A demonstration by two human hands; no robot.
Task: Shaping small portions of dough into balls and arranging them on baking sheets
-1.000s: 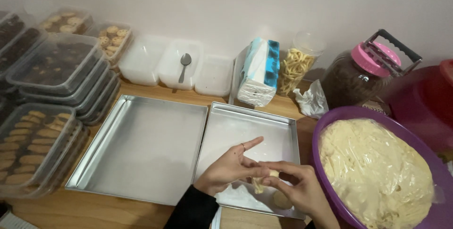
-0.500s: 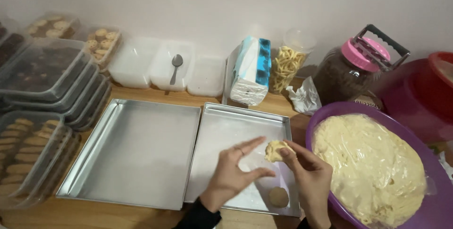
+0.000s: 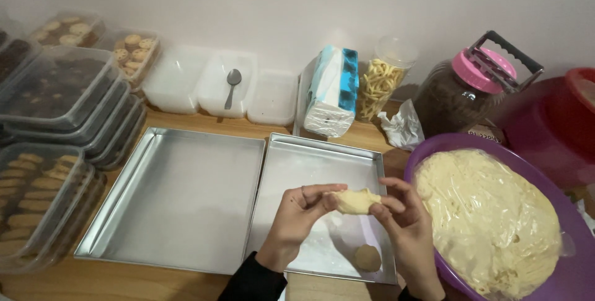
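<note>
Dough lump (image 3: 356, 201) half-hidden by hands, purple bowl (image 3: 573, 226) cut off

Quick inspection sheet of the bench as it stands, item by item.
Surface: wooden table, two metal trays side by side.
Job's things: dough piece held over right tray; brown ball on it; left tray bare; purple bowl of dough.
Clutter: stacked cookie boxes, spoon, tissue pack, jars.
Grippers: left hand and right hand pinch the dough.
Cables: nothing seen.
Surroundings: plain wall.
</note>
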